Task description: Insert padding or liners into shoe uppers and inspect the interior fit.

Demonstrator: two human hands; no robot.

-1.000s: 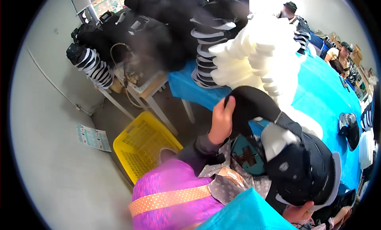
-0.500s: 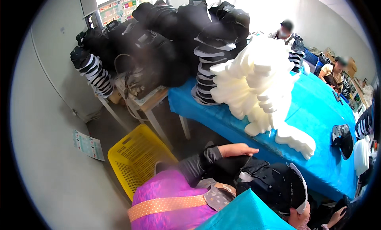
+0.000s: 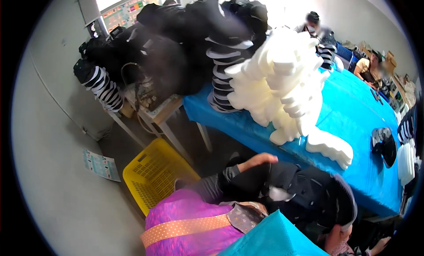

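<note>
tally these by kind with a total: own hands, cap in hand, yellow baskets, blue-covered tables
Own hands: 2 (left hand, right hand)
Black cap in hand: 1
Yellow basket: 1
Blue-covered table: 1
Total: 5

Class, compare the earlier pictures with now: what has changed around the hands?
The left hand has come down toward the body, and the raised part of the black cap with it; whether this hand grips is unclear. The right hand stays on the brim. The white foam pile and yellow basket look unmoved.
</note>
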